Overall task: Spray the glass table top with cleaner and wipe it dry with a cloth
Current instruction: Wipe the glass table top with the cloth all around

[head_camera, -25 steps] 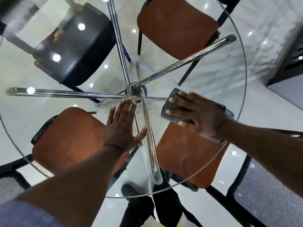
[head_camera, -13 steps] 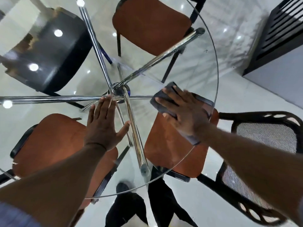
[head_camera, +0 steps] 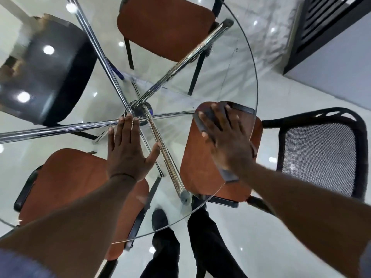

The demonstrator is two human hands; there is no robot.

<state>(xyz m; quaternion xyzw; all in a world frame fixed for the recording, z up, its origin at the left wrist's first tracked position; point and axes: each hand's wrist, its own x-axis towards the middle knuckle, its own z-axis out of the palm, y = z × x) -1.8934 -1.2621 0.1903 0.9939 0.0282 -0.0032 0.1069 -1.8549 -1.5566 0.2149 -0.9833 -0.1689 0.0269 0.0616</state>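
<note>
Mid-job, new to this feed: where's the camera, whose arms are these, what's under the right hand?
No machine here: these are a person's bare arms, seen from one wide-angle camera worn on the head, looking down. The round surface is a glass table top, so the chrome legs and orange chair seats beneath show through it. The left hand lies flat on the glass near the middle. The right hand presses a dark cloth flat on the glass near the right edge, fingers straight. A black mesh chair stands beyond that edge. No spray bottle is in view.
</note>
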